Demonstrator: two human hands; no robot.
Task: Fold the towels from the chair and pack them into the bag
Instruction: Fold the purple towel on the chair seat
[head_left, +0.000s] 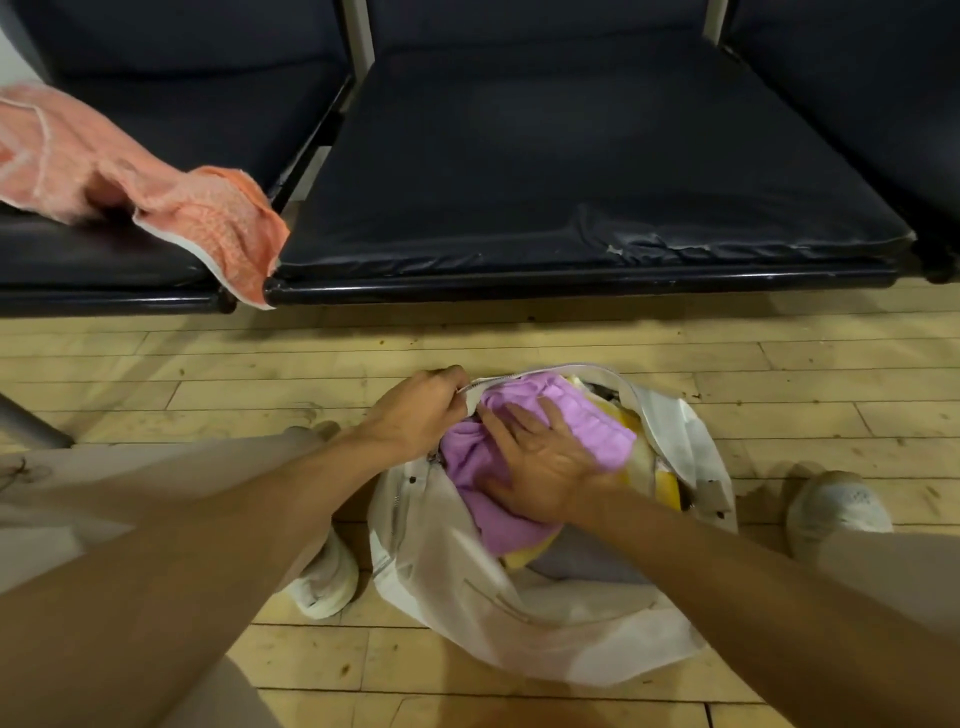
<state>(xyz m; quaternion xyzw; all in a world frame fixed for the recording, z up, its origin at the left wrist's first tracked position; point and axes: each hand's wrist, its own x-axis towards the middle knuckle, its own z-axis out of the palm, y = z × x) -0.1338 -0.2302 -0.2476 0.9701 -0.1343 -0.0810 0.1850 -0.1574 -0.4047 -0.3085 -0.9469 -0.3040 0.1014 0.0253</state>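
Observation:
A white zip bag (447, 561) lies open on the wooden floor between my feet. A purple towel (592, 421) fills its mouth, with a yellow towel (667, 488) showing under it. My right hand (540, 467) presses flat on the purple towel with its fingers spread. My left hand (421, 410) grips the bag's zipper edge at the far left of the opening. An orange towel (156, 176) lies unfolded on the left chair seat, one corner hanging over the front edge.
A row of dark padded chairs (571, 171) runs across the top of the view. My white shoes (836, 509) stand on either side of the bag. A grey metal leg (31, 421) crosses the floor at the far left.

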